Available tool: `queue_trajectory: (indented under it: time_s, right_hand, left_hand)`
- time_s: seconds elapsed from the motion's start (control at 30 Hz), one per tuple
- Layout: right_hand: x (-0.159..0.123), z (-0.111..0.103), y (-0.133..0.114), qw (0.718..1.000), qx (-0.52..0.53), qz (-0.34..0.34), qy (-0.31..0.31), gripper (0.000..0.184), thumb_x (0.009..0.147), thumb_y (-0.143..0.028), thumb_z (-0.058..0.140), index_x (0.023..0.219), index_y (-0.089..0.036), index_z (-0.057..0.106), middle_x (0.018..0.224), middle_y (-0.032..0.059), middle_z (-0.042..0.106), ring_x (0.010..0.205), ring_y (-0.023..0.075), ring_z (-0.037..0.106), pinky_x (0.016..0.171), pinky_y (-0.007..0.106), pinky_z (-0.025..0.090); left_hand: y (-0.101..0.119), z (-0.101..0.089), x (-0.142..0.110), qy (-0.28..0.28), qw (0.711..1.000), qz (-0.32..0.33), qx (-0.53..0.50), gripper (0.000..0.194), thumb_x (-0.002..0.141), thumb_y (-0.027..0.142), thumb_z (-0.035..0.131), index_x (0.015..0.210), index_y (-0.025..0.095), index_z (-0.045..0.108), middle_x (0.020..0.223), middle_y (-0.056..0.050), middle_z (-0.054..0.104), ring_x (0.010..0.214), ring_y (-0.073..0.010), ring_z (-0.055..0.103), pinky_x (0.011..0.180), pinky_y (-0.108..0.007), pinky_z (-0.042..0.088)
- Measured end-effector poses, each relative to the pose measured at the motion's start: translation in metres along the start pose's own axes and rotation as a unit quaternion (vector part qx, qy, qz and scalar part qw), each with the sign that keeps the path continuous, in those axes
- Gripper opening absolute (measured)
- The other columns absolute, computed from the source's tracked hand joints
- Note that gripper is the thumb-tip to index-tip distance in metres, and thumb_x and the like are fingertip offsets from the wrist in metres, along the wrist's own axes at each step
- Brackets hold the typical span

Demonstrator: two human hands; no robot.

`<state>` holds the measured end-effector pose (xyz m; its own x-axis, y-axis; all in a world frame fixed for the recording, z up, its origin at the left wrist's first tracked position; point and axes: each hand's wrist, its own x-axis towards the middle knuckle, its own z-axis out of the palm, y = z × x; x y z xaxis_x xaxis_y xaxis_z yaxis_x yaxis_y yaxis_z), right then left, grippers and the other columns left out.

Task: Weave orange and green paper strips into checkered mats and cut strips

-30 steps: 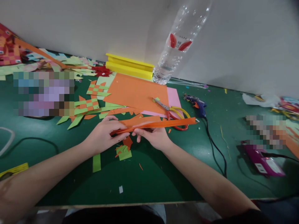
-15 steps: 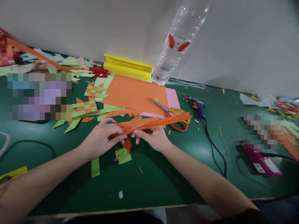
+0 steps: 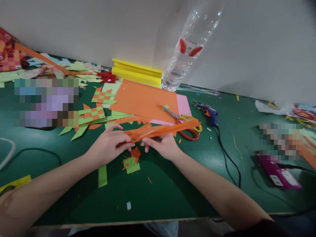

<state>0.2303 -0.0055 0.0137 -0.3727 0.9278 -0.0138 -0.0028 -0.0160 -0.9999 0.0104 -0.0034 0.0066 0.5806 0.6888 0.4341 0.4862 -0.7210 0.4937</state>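
My left hand [image 3: 108, 146] and my right hand [image 3: 164, 146] both pinch a long folded orange paper strip [image 3: 170, 129] just above the green table [image 3: 158, 191]. The left fingers close on its near end. The right fingers grip it a little further along, and the strip's free end reaches right over the scissors [image 3: 184, 121], which have yellow and red handles. Small orange and green paper scraps [image 3: 132, 163] lie under my hands.
A large orange sheet [image 3: 145, 98] lies on a pink sheet behind the hands. Woven orange-green paper pieces [image 3: 92, 113] are on the left, yellow folded paper and a clear plastic bottle [image 3: 187, 49] stand by the wall. A glue gun [image 3: 208, 112] with black cable and a purple device [image 3: 278, 171] sit to the right.
The strip's free end has swung slightly up and left compared with one second ago; both hands keep their pinch at almost the same place.
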Motion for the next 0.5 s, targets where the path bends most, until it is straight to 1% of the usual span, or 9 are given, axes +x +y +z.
queue_trajectory:
  time_s: [0.13,0.3,0.43,0.5]
  right_hand:
    - [0.0003,-0.0006,0.0021,1.000,0.005,-0.006,-0.009,0.014,0.077,-0.032,0.072,0.076,-0.018,0.068,0.067,-0.0014,0.069,0.049,0.0088,0.062,0.058,0.028,0.056]
    - [0.0002,-0.0015,0.0053,1.000,-0.001,-0.002,-0.012,0.018,0.076,-0.035,0.073,0.080,-0.018,0.069,0.068,-0.0007,0.069,0.050,0.0096,0.062,0.058,0.029,0.056]
    - [0.0003,-0.0022,0.0056,1.000,-0.012,-0.011,-0.013,0.018,0.077,-0.035,0.073,0.080,-0.018,0.069,0.068,-0.0009,0.069,0.050,0.0091,0.062,0.060,0.029,0.056]
    - [0.0003,-0.0025,0.0053,1.000,-0.015,-0.010,-0.016,0.019,0.077,-0.036,0.073,0.081,-0.017,0.069,0.068,-0.0007,0.068,0.051,0.0090,0.062,0.060,0.029,0.056]
  left_hand:
    - [0.0001,-0.0009,0.0004,-0.003,1.000,0.018,0.006,0.036,0.100,0.037,0.048,0.070,0.020,0.061,0.061,0.009,0.068,0.055,-0.0095,0.059,0.091,-0.032,0.039]
    - [0.0008,-0.0013,-0.0002,0.013,0.999,0.033,0.026,0.034,0.099,0.036,0.050,0.071,0.020,0.060,0.061,0.010,0.067,0.051,-0.0083,0.056,0.092,-0.031,0.038]
    - [-0.0011,-0.0003,-0.0024,0.012,0.998,0.049,0.044,0.036,0.100,0.038,0.047,0.071,0.020,0.059,0.061,0.009,0.066,0.054,-0.0097,0.057,0.091,-0.032,0.039]
    - [-0.0017,0.0002,-0.0030,0.014,0.997,0.054,0.056,0.037,0.101,0.038,0.046,0.071,0.020,0.060,0.061,0.008,0.065,0.053,-0.0098,0.055,0.092,-0.033,0.038]
